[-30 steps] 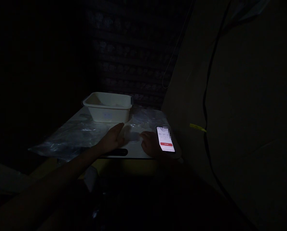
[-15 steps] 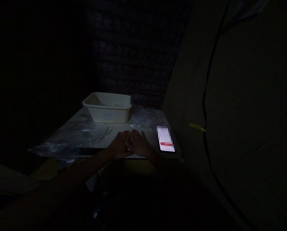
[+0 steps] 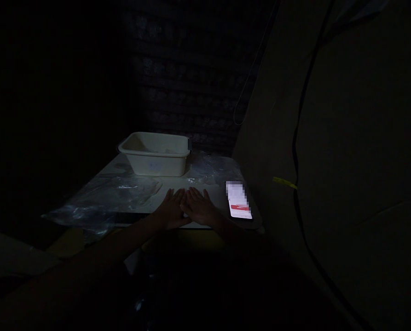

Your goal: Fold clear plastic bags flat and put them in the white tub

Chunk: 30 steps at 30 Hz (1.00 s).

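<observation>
My left hand (image 3: 171,209) lies flat near the front edge of a white table (image 3: 205,193), fingers stretched forward. Touching it on the right is my right hand (image 3: 201,208), also flat with its fingers extended. Neither hand holds anything that shows. To the right of my right hand lies a phone (image 3: 239,200) with a lit screen. A pale rectangular tub (image 3: 157,164) stands behind my hands, toward the back left of the table. Clear plastic film (image 3: 118,193) is spread left of my left hand.
More clear plastic (image 3: 212,168) lies at the back right of the table. A dark cable (image 3: 296,156) with a yellow tag (image 3: 284,182) runs down the right-hand wall. The surroundings are very dark.
The view has shifted very slightly, so the phone and cable appear a little further right. Both hands stay flat and together on the table.
</observation>
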### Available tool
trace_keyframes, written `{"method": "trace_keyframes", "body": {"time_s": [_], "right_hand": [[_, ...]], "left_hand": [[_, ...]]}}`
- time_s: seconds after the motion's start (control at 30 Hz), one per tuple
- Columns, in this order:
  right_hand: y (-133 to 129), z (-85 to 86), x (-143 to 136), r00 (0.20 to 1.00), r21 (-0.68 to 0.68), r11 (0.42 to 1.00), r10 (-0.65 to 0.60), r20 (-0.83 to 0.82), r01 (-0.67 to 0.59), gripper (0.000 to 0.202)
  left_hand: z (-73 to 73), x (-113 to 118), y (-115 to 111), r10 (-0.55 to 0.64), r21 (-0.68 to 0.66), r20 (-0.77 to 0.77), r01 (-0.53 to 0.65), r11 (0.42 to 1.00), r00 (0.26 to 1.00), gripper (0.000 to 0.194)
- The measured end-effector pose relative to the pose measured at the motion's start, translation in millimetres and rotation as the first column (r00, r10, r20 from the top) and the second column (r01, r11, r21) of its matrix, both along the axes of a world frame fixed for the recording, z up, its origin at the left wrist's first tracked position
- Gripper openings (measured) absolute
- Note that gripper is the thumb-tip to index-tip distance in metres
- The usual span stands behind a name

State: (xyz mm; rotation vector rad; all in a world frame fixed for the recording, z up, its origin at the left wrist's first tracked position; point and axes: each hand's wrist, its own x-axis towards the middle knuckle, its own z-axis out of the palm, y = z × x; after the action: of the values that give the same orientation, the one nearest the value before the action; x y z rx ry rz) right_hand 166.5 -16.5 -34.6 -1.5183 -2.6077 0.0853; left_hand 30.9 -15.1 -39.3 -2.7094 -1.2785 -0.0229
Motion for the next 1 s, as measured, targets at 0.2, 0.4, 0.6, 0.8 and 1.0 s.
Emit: {"method": "trace_keyframes", "body": {"time_s": [0.2, 0.4, 0.6, 0.8, 1.0], "right_hand": [[0, -1.1, 0, 1.0, 0.017, 1.0, 0.011, 0.008, -0.011, 0.061], [1, -3.4, 1, 1.0, 0.037, 0.999, 0.013, -0.001, -0.013, 0.06], [2, 1.4, 10, 0.998, 0.104, 0.993, 0.06, -0.032, -0.056, 0.048], [-3, 18.0, 19, 0.989, 0.195, 0.97, 0.147, 0.008, -0.145, 0.023], [-3, 24.9, 11, 0.99, 0.219, 0.969, 0.095, 0.109, -0.117, 0.023]], "left_hand": [[3.5, 1, -2, 0.017, -0.009, -0.009, -0.017, 1.0, 1.0, 0.076], [7.4, 3, -4, 0.029, -0.017, -0.017, -0.029, 0.999, 0.999, 0.072], [9.7, -4, 3, 0.006, 0.092, 0.053, -0.011, 0.996, 0.999, 0.045], [24.5, -10, 9, -0.178, 0.048, 0.008, 0.177, 0.983, 0.984, 0.023], [25.6, -10, 4, -0.16, 0.068, 0.14, 0.151, 0.986, 0.977, 0.023]]}}
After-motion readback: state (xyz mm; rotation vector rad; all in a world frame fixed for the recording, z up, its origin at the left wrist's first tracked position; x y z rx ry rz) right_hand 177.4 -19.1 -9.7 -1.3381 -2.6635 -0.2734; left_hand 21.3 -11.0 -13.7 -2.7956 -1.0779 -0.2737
